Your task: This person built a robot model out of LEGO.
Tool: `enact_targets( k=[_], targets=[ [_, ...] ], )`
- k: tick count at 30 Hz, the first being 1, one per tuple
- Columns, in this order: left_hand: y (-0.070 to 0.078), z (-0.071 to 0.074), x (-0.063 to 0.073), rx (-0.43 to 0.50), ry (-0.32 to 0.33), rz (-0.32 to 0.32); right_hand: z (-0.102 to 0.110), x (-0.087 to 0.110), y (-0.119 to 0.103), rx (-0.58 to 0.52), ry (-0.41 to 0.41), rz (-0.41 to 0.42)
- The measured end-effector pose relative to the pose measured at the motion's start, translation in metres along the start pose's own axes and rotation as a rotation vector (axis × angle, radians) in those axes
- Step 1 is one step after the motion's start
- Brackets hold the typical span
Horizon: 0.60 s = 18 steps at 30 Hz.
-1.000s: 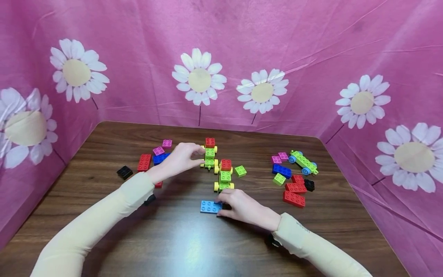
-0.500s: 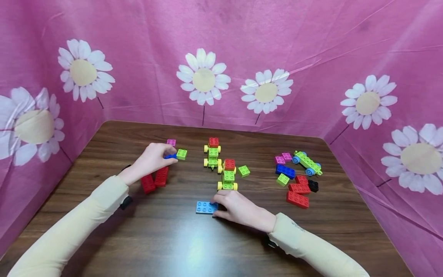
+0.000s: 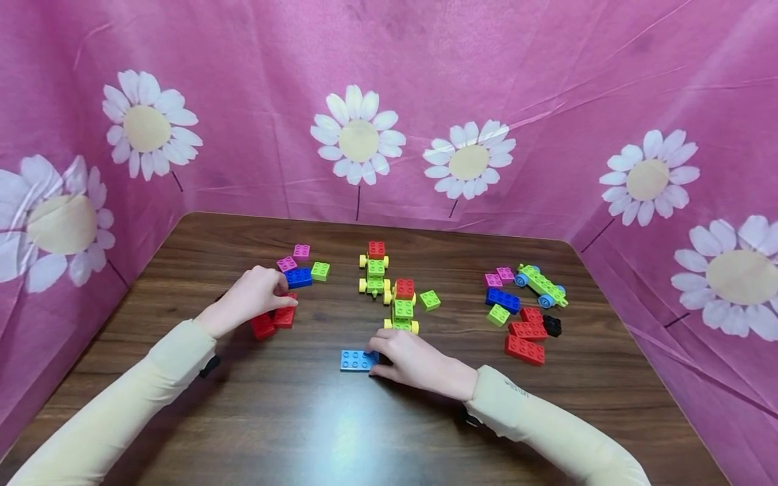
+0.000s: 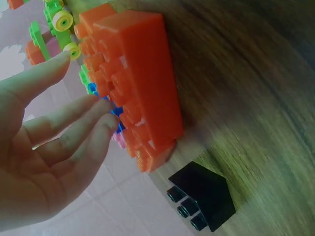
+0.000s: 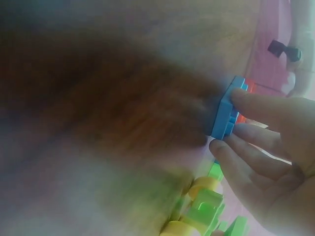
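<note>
My right hand [image 3: 413, 361] pinches one end of a light blue eight-stud brick [image 3: 354, 360], held flat at the table, between thumb and fingers; the right wrist view shows the thumb on the brick [image 5: 227, 110]. My left hand [image 3: 250, 297] hovers over two red bricks [image 3: 264, 326] at the left. In the left wrist view its thumb and fingers are spread apart beside the red brick [image 4: 147, 73], without a visible grip. A dark blue brick [image 3: 298, 277] and a lime green brick [image 3: 320, 271] lie just beyond this hand.
Two lime cars with yellow wheels, a rear car [image 3: 375, 268] and a front car [image 3: 402, 309], stand mid-table. A loose lime brick [image 3: 429, 300] is beside them. At right lie a blue-wheeled base [image 3: 541, 285], a blue brick [image 3: 502, 300], red bricks [image 3: 525, 349] and a black brick [image 3: 552, 325].
My left hand has moved from beside the rear car, past the dark blue brick, to the red bricks. My right hand has slid slightly left with the light blue brick.
</note>
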<state>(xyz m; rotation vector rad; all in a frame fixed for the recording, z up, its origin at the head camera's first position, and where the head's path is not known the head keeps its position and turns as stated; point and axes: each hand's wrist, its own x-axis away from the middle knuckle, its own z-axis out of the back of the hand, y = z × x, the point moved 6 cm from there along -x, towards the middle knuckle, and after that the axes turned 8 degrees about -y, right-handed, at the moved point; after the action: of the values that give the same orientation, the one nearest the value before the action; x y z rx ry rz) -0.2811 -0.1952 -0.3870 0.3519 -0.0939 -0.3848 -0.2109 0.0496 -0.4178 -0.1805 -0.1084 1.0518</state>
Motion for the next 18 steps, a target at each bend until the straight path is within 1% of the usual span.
enact_targets(
  k=[3, 5, 7, 11, 14, 18],
  targets=[
    [0.001, -0.004, -0.001, -0.003, -0.041, 0.018, 0.001, -0.004, 0.000, -0.001, -0.031, -0.012],
    [0.003, -0.006, -0.002, -0.003, -0.063, 0.012, 0.001, -0.006, 0.000, -0.007, -0.051, -0.020],
    [0.006, -0.010, -0.004, -0.003, -0.084, -0.014, 0.002, -0.007, 0.000, -0.009, -0.068, -0.028],
    [0.016, -0.015, -0.007, -0.021, -0.100, -0.079, 0.003, -0.009, 0.001, -0.005, -0.088, -0.037],
    [0.018, -0.018, -0.008, -0.021, -0.113, -0.068, 0.003, -0.009, 0.001, -0.004, -0.092, -0.041],
    [0.016, -0.021, -0.008, -0.011, -0.135, -0.014, 0.003, -0.008, 0.002, -0.012, -0.088, -0.041]
  ],
)
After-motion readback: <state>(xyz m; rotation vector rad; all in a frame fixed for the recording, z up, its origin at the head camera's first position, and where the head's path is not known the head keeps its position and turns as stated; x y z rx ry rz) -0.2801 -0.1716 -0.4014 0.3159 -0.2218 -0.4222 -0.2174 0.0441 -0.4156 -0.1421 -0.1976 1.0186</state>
